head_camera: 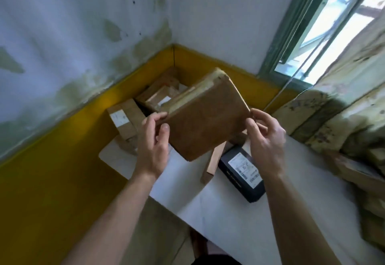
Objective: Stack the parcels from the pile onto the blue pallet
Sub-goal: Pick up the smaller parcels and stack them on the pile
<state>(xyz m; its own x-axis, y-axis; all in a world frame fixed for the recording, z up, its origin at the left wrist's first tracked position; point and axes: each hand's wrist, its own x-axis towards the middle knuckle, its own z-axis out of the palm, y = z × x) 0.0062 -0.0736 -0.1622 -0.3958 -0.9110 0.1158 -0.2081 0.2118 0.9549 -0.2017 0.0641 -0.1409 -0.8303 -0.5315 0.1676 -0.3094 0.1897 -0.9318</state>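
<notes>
I hold a flat brown cardboard parcel [205, 117] tilted in the air above the white table [239, 212]. My left hand [154, 139] grips its left edge, thumb on the near face. Its right edge is pinched by the fingers of my right hand [264, 137]. Behind it, in the corner, lies a pile of brown parcels [158, 96]; one with a white label [123, 119] sits at the table's far left. A dark parcel with a white label [242, 173] lies on the table under my right hand, beside a thin brown parcel [213, 162]. No blue pallet is in view.
Walls with a yellow lower band [52, 160] close the corner at left and back. A window [333, 27] is at the upper right. A worn, stained wooden structure [343, 108] borders the table on the right.
</notes>
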